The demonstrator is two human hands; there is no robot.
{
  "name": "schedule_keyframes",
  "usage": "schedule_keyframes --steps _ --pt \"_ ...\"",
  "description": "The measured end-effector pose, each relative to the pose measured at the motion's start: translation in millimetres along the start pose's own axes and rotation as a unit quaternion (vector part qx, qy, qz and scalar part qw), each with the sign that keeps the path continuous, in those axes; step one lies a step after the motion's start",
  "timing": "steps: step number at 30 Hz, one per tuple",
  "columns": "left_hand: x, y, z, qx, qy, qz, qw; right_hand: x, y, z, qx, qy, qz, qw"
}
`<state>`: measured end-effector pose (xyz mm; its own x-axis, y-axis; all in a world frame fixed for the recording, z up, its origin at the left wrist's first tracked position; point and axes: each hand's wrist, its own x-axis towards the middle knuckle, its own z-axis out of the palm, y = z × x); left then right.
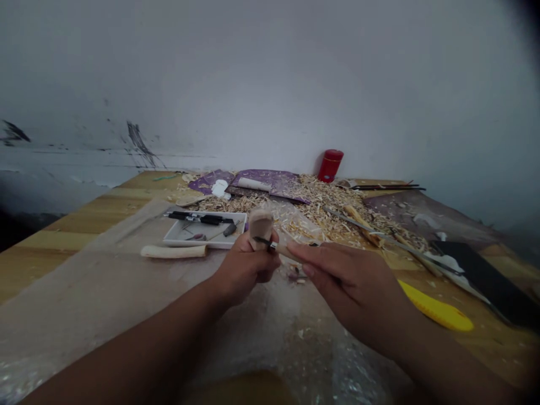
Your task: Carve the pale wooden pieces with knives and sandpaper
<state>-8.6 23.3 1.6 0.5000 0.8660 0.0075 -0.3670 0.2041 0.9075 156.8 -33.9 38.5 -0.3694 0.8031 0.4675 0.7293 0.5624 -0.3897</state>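
My left hand (244, 267) grips a pale, rounded carving block of wood (260, 228), which stands up out of my fingers. My right hand (350, 284) is shut on a carving knife with a light wooden handle (287, 252). Its short dark blade (264, 242) lies against the lower right side of the block, close to my left thumb. The two hands are close together above a plastic-covered table (105, 292). Part of the blade's edge is hidden by the block and my fingers.
A white tray (194, 244) holding black pens and small tools stands left of my hands, with a pale wooden piece (172, 251) beside it. Wood shavings (320, 208) are heaped behind. A red canister (330, 166), a yellow ruler (436, 306) and a black board (485, 281) lie about.
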Motion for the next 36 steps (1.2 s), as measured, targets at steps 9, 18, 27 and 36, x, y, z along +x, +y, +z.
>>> schedule_keyframes --steps 9,18,27,36 --pt "-4 -8 13.8 -0.024 0.057 0.026 0.998 -3 -4 7 0.006 0.032 -0.028 0.999" --pt "-3 -8 17.7 -0.033 0.113 0.049 0.992 -4 -9 28 0.03 0.072 -0.029 0.997" --pt "-3 -13 13.3 0.009 0.131 0.088 0.987 -3 -11 34 0.059 0.085 -0.019 0.994" --pt "-8 -13 16.0 0.009 0.131 0.142 0.981 -3 -15 41 0.064 0.092 -0.022 0.993"
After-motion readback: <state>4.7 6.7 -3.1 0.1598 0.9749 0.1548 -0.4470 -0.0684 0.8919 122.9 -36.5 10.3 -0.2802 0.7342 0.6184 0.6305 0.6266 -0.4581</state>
